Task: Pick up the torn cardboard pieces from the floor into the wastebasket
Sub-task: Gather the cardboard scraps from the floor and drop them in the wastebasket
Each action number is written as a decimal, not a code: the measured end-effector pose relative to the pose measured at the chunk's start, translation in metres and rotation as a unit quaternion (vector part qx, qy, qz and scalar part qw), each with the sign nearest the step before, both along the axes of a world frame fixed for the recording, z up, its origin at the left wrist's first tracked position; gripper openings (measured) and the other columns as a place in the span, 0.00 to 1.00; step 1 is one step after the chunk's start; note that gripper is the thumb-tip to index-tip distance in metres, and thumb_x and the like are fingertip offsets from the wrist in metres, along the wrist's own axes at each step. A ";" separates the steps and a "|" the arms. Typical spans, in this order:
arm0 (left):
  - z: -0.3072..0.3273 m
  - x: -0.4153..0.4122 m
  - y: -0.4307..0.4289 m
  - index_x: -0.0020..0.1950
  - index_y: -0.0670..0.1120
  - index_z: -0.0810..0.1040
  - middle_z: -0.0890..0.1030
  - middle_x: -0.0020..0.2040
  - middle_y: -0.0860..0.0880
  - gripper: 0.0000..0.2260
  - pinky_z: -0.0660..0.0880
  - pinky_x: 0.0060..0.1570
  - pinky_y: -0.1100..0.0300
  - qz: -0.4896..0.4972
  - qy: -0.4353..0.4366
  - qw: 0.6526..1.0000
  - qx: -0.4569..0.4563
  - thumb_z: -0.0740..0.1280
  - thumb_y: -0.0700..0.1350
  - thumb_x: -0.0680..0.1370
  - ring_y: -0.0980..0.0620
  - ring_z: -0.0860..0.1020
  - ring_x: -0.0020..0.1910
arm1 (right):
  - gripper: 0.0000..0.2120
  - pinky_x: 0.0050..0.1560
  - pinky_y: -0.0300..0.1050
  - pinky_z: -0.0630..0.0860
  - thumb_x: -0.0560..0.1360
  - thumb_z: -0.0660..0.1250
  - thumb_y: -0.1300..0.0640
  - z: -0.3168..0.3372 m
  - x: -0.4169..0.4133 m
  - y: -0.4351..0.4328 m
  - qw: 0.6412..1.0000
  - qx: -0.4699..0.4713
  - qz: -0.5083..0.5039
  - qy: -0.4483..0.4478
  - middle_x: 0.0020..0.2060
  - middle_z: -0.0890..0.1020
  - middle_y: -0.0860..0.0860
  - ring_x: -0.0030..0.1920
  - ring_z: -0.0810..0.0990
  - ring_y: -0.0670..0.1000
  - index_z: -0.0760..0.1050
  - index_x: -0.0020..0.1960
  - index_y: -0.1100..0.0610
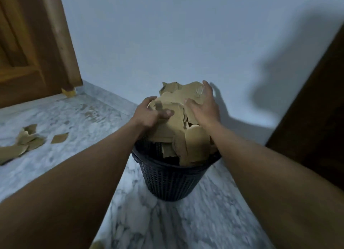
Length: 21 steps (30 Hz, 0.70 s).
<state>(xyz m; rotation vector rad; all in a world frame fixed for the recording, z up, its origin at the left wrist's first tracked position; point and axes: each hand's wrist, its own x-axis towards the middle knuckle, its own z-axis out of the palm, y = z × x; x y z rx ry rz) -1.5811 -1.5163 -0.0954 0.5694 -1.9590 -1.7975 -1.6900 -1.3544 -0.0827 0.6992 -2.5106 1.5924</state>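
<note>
A dark mesh wastebasket [167,181] stands on the marble floor near the wall. A heap of torn tan cardboard pieces [175,122] sticks up above its rim. My left hand [150,112] grips the heap's left side with the thumb on top. My right hand [202,105] presses against the heap's right side, fingers spread over the pieces. More torn cardboard pieces [24,142] lie on the floor at the left, with one small piece [60,137] beside them. Another scrap [69,93] lies at the foot of the door frame.
A wooden door and frame [37,49] fill the upper left. Dark wooden furniture [316,109] stands at the right. A pale wall is behind the basket. A small tan scrap [96,245] shows at the bottom edge.
</note>
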 end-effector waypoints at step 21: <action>-0.084 0.244 -0.063 0.71 0.50 0.75 0.80 0.65 0.45 0.21 0.69 0.54 0.59 0.295 -0.123 0.930 -0.183 0.64 0.57 0.81 0.46 0.79 0.62 | 0.25 0.63 0.49 0.71 0.83 0.58 0.43 -0.023 0.189 -0.127 0.956 0.127 0.221 0.148 0.73 0.69 0.53 0.70 0.71 0.55 0.63 0.77 0.50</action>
